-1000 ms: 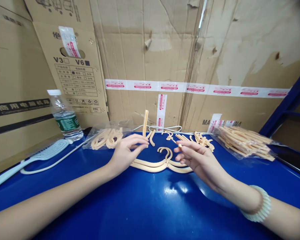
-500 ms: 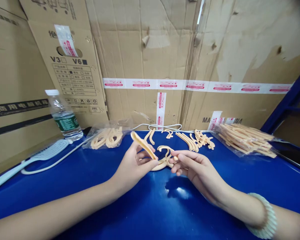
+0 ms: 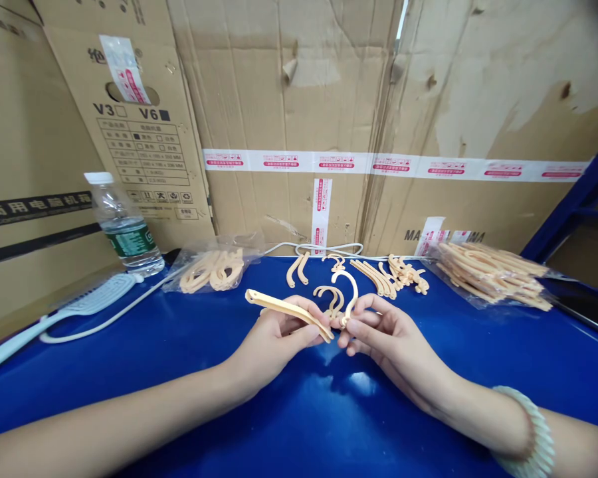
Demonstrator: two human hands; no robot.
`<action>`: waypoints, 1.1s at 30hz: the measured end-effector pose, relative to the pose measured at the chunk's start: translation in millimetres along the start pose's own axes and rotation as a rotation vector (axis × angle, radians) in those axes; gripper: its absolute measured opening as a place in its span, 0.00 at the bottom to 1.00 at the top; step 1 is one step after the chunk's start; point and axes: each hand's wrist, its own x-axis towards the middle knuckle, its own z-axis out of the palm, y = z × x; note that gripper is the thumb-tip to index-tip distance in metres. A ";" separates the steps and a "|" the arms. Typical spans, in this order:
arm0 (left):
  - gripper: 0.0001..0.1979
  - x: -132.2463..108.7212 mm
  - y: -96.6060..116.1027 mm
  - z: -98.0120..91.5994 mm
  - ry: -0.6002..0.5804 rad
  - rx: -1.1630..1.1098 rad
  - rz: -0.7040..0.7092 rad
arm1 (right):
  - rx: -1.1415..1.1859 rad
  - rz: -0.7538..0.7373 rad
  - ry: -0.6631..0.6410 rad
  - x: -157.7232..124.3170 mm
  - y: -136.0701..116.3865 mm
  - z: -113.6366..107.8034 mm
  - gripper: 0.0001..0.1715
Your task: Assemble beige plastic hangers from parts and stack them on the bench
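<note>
While the head view looks down across the blue desk, both hands are near its middle: the left hand pinches a long beige strip between thumb and fingers, and the right hand grips a beige hook piece by its base, the curve upward. The strip's lower end is just beside that base; whether they touch is hard to tell. Directly behind, another hook shape rises, its lower part hidden by the hands. Farther back lie two curved pieces, some small hooks, a row of strips and, touching it, a jumble of small parts. A pale hairbrush and a white cable take up the left side, and upright cardboard closes off the back. As for containers, a clear plastic bag on the left holds looped beige pieces, another bag on the right is packed with a stack of long ones, and a capped bottle with a green label, beside the hairbrush, contains clear liquid.
</note>
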 end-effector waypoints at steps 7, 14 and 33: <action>0.06 -1.1 0.2 2.9 -0.014 -0.018 -0.004 | 0.008 0.014 0.062 1.3 1.7 -0.7 0.20; 0.07 -3.4 0.9 2.2 0.018 0.082 0.019 | -0.088 -0.005 0.030 0.5 0.9 -0.8 0.09; 0.05 -6.5 -5.6 4.5 0.048 0.142 0.105 | -0.041 0.107 -0.034 -2.3 -2.1 4.3 0.10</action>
